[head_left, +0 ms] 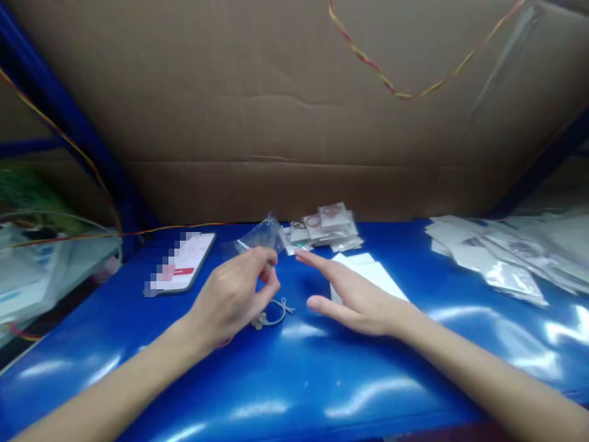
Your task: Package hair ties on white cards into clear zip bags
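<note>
Over the middle of the blue surface, my left hand [237,291] is closed, with its thumb and fingers curled towards each other. Anything between those fingertips is too small or hidden to name. Just behind it lies a clear plastic bag [264,233]; whether the hand touches it, I cannot tell. A thin pale cord loop [276,320] with a knotted end and a small charm rests below the left fingers, partly covered by that hand. To the right, my right hand [356,298] is open, fingers stretched out and thumb apart, holding nothing. White cards [375,273] lie partly beneath it.
Several small clear packets [329,227] are piled at the back. A phone [186,264] lies on the left. More packets and cards [492,252] spread along the right. Cardboard [294,123] closes off the back, and a twisted red-yellow wire [400,95] hangs before it.
</note>
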Demonstrator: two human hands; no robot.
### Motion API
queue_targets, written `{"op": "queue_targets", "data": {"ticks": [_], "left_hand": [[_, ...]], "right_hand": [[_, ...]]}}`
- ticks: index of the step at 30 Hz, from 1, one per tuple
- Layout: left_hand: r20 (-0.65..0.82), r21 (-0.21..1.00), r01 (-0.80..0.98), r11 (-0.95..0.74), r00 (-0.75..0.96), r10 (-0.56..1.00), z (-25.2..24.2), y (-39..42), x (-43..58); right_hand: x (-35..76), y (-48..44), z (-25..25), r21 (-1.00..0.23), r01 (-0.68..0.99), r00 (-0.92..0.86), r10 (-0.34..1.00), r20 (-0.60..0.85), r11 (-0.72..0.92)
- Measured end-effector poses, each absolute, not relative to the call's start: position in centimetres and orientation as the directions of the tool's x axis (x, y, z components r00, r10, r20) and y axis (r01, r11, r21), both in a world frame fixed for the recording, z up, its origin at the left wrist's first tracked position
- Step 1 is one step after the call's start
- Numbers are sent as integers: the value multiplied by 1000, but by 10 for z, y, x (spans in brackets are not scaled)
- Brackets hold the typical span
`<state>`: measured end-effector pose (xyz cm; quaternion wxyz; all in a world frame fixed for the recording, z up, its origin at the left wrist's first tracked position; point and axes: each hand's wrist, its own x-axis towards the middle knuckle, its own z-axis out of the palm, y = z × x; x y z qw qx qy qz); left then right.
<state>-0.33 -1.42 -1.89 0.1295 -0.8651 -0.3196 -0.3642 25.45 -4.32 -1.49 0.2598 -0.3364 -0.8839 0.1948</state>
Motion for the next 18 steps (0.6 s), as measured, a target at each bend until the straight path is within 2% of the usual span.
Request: {"op": "queue_targets", "data": {"ticks": [5,8,11,14,18], "left_hand": [[669,-31,511,-859,649,362,-25,-31,11],[648,-54,425,-903,704,293,-27,-35,15],[580,-10,377,-926,757,302,-27,-36,17],[559,93,421,-902,728,397,-23,-33,16],[638,158,646,-747,510,576,-17,-14,2]], "right_hand": [[247,-48,-14,-593,398,-664,666,340,700],[245,-47,-18,-629,401,-646,693,321,666],[244,-45,-24,-668,421,-589,745,314,614],[243,-42,-26,-719,437,-478,817,323,541],[244,-39,-22,-813,407,-329,897,295,417]]}}
